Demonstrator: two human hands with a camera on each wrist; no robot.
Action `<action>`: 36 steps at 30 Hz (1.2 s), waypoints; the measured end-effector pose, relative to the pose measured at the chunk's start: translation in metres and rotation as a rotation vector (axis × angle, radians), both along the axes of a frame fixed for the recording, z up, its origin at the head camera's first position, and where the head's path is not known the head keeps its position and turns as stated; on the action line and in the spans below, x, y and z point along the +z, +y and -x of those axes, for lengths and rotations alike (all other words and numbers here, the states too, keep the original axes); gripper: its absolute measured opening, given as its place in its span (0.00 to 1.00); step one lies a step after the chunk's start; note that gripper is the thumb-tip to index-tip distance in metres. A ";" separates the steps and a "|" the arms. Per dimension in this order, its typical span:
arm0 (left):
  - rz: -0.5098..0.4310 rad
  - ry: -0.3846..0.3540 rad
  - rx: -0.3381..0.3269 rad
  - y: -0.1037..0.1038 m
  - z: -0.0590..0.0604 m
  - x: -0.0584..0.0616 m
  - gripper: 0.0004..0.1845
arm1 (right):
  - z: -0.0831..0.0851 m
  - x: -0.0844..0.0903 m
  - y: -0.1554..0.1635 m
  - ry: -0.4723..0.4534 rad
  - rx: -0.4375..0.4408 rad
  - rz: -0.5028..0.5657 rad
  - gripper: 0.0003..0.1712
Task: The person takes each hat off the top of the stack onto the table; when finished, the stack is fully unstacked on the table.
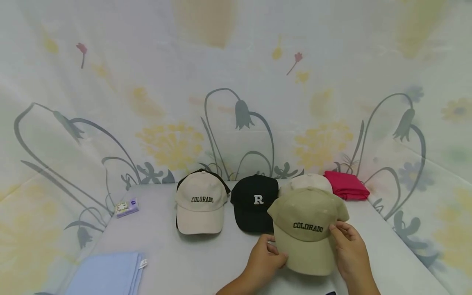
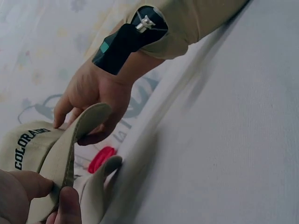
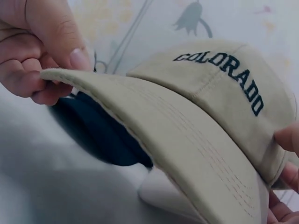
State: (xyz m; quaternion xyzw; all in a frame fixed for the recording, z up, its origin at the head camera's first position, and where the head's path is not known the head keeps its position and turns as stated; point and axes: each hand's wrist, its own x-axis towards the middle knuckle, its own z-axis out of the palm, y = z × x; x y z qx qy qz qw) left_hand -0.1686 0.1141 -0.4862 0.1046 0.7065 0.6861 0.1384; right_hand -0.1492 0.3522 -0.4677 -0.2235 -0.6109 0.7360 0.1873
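Note:
A khaki baseball cap (image 1: 307, 213) lettered COLORADO is held up by both hands in front of a white cap (image 1: 311, 181). My left hand (image 1: 262, 258) pinches the edge of its brim, thumb on top and fingers beneath, as the right wrist view shows. On the other side, my right hand (image 1: 350, 250) grips the crown near where the brim joins, thumb on the outside. In the left wrist view the brim (image 2: 86, 123) covers part of the right hand. Just left of the khaki cap sits a black cap (image 1: 254, 205) with a white R, partly overlapped by it.
Further left stands a cream COLORADO cap (image 1: 200, 205) with a dark cap behind it. A folded red cloth (image 1: 346, 186) lies at the back right. On the left are a small purple packet (image 1: 127, 207) and a folded light blue cloth (image 1: 107, 274). A floral curtain (image 1: 236, 82) backs the table.

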 end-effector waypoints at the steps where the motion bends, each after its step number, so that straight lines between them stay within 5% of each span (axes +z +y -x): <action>1: 0.007 0.003 0.000 0.004 0.000 0.000 0.24 | -0.001 0.000 0.002 -0.012 -0.017 -0.009 0.04; 11: 0.094 0.047 -0.010 0.033 -0.005 -0.002 0.37 | -0.009 0.001 0.024 -0.121 -0.142 -0.147 0.09; 21: 0.064 -0.014 -0.050 0.058 -0.012 -0.002 0.45 | -0.016 0.001 0.048 -0.287 -0.129 -0.352 0.24; 36: 0.037 -0.045 -0.089 0.071 -0.028 0.005 0.45 | -0.035 0.015 0.060 -0.339 -0.125 -0.372 0.26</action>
